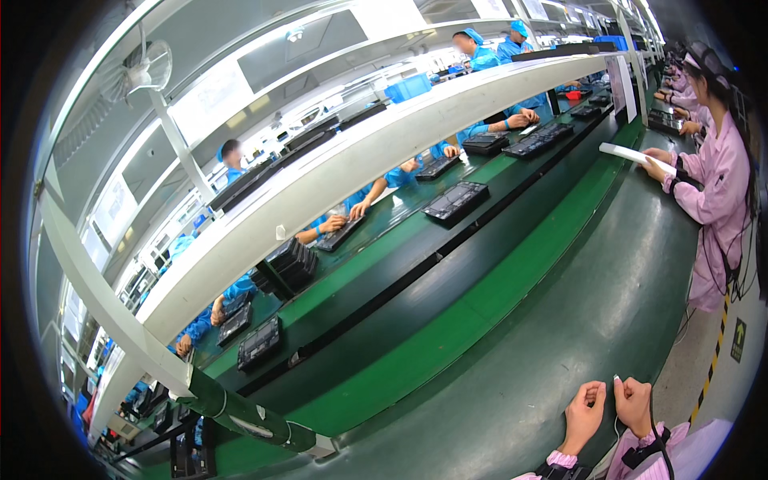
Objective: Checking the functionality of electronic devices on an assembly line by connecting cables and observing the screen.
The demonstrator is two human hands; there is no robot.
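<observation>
My left hand (586, 414) is raised over the near edge of the green worktable (480, 416), its fingers curled in toward the thumb. Beside it, a small gap away, my right hand (634, 406) is closed in a pinch. A tiny pale tip shows at the right hand's fingertips, too small to name. What the curled fingers of either hand may hold is hidden. A thin white cord (616, 428) hangs between the wrists. Dark bands circle both wrists over pink sleeves, and a black cable (658, 432) runs past my right hand.
Beyond the table runs a dark conveyor belt (400, 320) with black devices, one (456, 202) near the middle. A white post (112, 296) and long shelf (336, 144) cross the left side. Blue-clad workers sit opposite; a person in pink (712, 176) at right holds a white slab (636, 156).
</observation>
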